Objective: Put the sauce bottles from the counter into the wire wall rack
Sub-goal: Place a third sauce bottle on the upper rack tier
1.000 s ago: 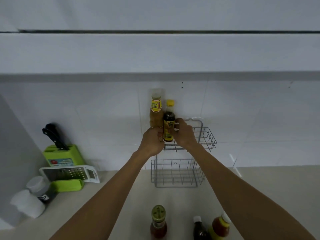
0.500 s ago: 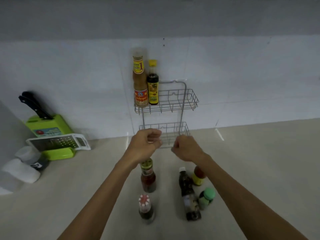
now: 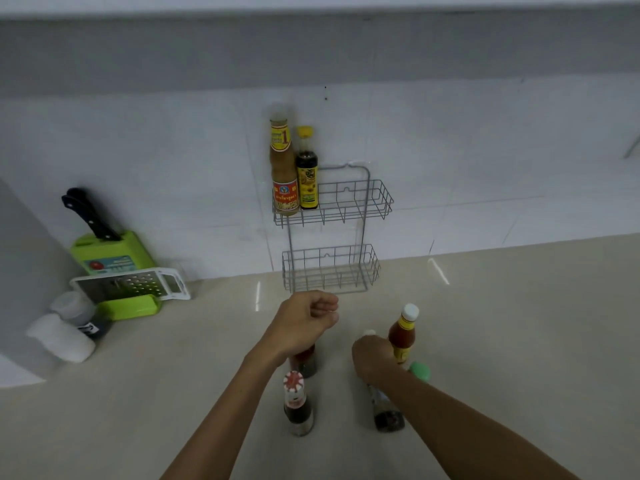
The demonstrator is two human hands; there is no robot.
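Note:
The wire wall rack (image 3: 367, 216) hangs on the tiled wall with two baskets. A tall orange sauce bottle (image 3: 284, 174) and a dark yellow-capped bottle (image 3: 307, 174) stand at the left of its upper basket; the lower basket holds nothing. On the counter my right hand (image 3: 372, 358) wraps the neck of a dark white-capped bottle (image 3: 386, 410). My left hand (image 3: 304, 323) is loosely curled in front of a red-brown bottle (image 3: 305, 363) and hides its top. A red-and-white-capped dark bottle (image 3: 296, 407), a red chili bottle (image 3: 401, 337) and a green-capped bottle (image 3: 419, 371) stand close by.
At the left wall stand a green knife block (image 3: 110, 254) with a black knife, a white grater (image 3: 131, 284) leaning on it, and two pale jars (image 3: 65, 330). The beige counter (image 3: 519, 341) stretches to the right.
Both hands left the two bottles in the upper basket and came down to the counter. My view tilted down. The right hand closed on the dark bottle's neck.

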